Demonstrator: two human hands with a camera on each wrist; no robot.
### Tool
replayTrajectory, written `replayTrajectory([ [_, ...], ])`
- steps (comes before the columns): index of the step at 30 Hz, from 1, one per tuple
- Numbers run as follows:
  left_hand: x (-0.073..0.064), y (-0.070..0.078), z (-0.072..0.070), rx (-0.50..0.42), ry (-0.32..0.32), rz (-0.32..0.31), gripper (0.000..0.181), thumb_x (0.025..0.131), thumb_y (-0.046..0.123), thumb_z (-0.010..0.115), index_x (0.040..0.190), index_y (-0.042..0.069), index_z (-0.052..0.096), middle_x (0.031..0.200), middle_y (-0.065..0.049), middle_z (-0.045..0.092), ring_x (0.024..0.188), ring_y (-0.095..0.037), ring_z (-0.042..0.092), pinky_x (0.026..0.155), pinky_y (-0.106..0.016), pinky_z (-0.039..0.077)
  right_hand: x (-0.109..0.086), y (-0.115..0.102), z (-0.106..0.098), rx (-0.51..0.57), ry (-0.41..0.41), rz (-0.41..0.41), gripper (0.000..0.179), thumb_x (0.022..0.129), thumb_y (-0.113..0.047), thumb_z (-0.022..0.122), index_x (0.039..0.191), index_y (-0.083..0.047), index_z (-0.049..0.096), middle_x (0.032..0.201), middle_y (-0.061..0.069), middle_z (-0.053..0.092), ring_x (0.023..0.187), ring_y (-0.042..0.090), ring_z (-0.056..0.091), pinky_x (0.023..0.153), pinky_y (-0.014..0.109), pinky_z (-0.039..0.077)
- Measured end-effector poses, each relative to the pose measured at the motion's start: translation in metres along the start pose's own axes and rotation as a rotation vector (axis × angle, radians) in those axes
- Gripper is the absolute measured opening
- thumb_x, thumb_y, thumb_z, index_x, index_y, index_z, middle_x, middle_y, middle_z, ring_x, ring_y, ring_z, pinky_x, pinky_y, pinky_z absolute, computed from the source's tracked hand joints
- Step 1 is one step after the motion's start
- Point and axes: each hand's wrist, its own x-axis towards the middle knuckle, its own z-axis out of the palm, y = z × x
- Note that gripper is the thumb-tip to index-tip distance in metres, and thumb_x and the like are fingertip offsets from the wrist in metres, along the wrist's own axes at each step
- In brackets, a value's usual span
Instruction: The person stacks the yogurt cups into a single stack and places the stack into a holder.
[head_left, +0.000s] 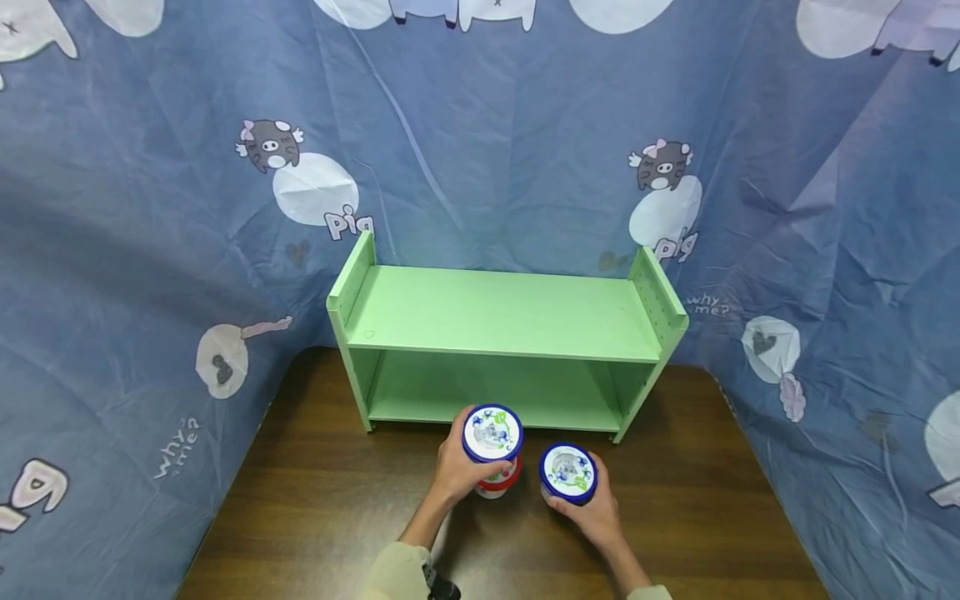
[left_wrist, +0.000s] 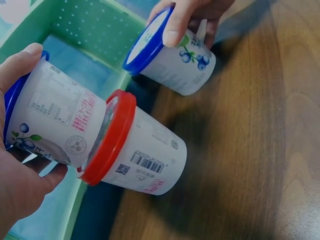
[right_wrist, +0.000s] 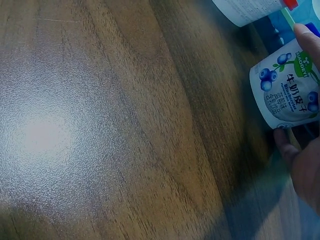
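Note:
My left hand grips a blue-lidded yogurt tub with blueberries printed on it. In the left wrist view its base sits right at the lid of a red-lidded tub, which stands on the table. From above, the upper tub hides much of the red lid. To the right, my right hand holds a second blue-lidded tub, thumb on the near side and fingers round the far side. The right wrist view shows the blueberry label of this second tub, low over the wooden table.
A green two-tier shelf stands behind the tubs, its side panels rising above the upper board. The brown wooden table spreads around it. A blue patterned cloth hangs behind and along both sides.

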Motion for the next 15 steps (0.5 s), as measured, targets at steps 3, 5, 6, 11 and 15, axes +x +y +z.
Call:
replayTrajectory([
  [3, 0.0001, -0.0029, 0.0018, 0.016, 0.005, -0.004, 0.107, 0.058, 0.019, 0.096, 0.149, 0.008, 0.04, 0.129, -0.022, 0.063, 0.117, -0.038, 0.061, 0.101, -0.055, 0.048, -0.0001, -0.0006, -0.0003, -0.001, -0.004, 0.005, 0.11, 0.063, -0.029, 0.094, 0.152, -0.014, 0.031, 0.137, 0.026, 0.058, 0.124, 0.042, 0.056, 0.103, 0.055, 0.042],
  [5, 0.0002, -0.0045, 0.0027, 0.026, 0.006, -0.015, 0.108, 0.058, 0.02, 0.096, 0.149, 0.008, 0.039, 0.129, -0.022, 0.063, 0.117, -0.037, 0.061, 0.1, -0.055, 0.048, -0.0004, -0.001, -0.0006, -0.001, -0.006, 0.008, 0.11, 0.063, -0.029, 0.094, 0.153, -0.013, 0.031, 0.137, 0.026, 0.058, 0.124, 0.042, 0.056, 0.103, 0.055, 0.042],
  [6, 0.0002, -0.0049, 0.0031, 0.031, 0.006, -0.019, 0.108, 0.058, 0.021, 0.096, 0.15, 0.008, 0.039, 0.129, -0.022, 0.063, 0.117, -0.037, 0.061, 0.1, -0.055, 0.048, -0.0004, -0.0011, -0.0006, 0.0, -0.008, 0.009, 0.111, 0.063, -0.029, 0.094, 0.153, -0.013, 0.031, 0.138, 0.026, 0.057, 0.125, 0.042, 0.056, 0.103, 0.055, 0.042],
  [11, 0.0005, -0.0056, 0.0043, 0.029, 0.002, -0.019, 0.108, 0.059, 0.022, 0.096, 0.15, 0.01, 0.039, 0.13, -0.022, 0.063, 0.118, -0.037, 0.061, 0.1, -0.056, 0.048, 0.0001, -0.0009, -0.0004, 0.009, -0.006, 0.009, 0.111, 0.063, -0.027, 0.095, 0.152, -0.013, 0.031, 0.138, 0.026, 0.057, 0.125, 0.042, 0.055, 0.104, 0.055, 0.041],
  [15, 0.0006, -0.0055, 0.0047, 0.026, -0.007, -0.016, 0.108, 0.059, 0.022, 0.095, 0.15, 0.011, 0.038, 0.13, -0.022, 0.063, 0.118, -0.038, 0.061, 0.099, -0.058, 0.049, 0.0007, -0.002, -0.0004, 0.008, 0.001, 0.006, 0.111, 0.061, -0.027, 0.095, 0.152, -0.012, 0.033, 0.137, 0.026, 0.058, 0.124, 0.041, 0.056, 0.103, 0.054, 0.042],
])
